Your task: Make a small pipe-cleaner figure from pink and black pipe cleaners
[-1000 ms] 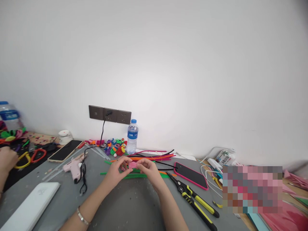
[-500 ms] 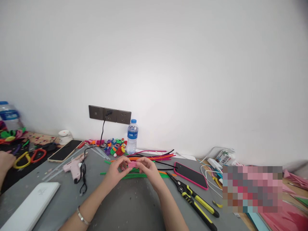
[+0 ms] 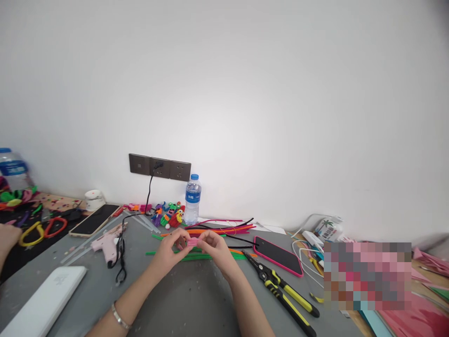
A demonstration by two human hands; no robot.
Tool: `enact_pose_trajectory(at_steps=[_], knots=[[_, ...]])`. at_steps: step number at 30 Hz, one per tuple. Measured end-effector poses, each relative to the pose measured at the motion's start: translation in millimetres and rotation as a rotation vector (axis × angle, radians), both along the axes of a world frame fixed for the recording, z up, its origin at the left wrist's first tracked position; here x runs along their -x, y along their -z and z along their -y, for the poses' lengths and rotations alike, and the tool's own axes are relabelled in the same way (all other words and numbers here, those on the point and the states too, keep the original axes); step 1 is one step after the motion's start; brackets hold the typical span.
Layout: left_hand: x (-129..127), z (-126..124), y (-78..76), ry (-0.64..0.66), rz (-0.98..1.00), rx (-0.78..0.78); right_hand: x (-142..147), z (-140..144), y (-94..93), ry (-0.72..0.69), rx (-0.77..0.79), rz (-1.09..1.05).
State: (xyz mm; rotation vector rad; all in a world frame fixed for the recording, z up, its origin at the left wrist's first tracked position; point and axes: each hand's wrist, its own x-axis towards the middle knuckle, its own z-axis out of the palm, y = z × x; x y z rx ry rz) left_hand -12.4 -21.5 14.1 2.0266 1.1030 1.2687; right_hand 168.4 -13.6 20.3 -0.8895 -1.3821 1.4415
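Note:
A small pink bundle of pipe cleaners (image 3: 192,242) is pinched between my two hands, above the middle of the grey table. My left hand (image 3: 171,252) grips its left end between thumb and fingers. At the right end, my right hand (image 3: 216,250) holds it with thumb and fingertips closed. The fingers partly cover the bundle. Green pipe cleaners (image 3: 199,257) lie on the table below and behind my hands. Beyond them is a pile of orange, red and pink pipe cleaners (image 3: 242,229), with a few black ones among them.
Black-and-yellow pliers (image 3: 280,290) and a pink-edged phone (image 3: 278,256) lie to the right. To the left are a pink glue gun (image 3: 107,245), a white power bank (image 3: 47,299) and another phone (image 3: 96,220). A water bottle (image 3: 192,201) stands by the wall. Another person's hand (image 3: 9,238) is at far left.
My hands stay in nearly the same place with the pink bundle between them. The right fingers have shifted slightly along it, and a little more pink shows. The other person's hand has moved slightly.

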Motion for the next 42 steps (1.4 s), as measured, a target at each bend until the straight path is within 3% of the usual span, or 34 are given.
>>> enact_pose_trajectory(at_steps=[6,19,34,42], knots=[[-0.8,2.6,-6.3,0.013,-0.008,-0.018,1.4,-0.2,0.1,-0.005,-0.016,0.021],[0.6,0.9,-1.4,-0.018,-0.055,-0.116,4.5,-0.4,0.4,-0.007,-0.059,0.027],[-0.6,2.4,-3.2,-0.037,-0.051,-0.086,3.3,0.0,4.0,-0.02,-0.092,0.062],[-2.6,3.8,-7.7,-0.006,-0.083,-0.08,2.5,0.7,2.9,-0.073,-0.02,0.04]])
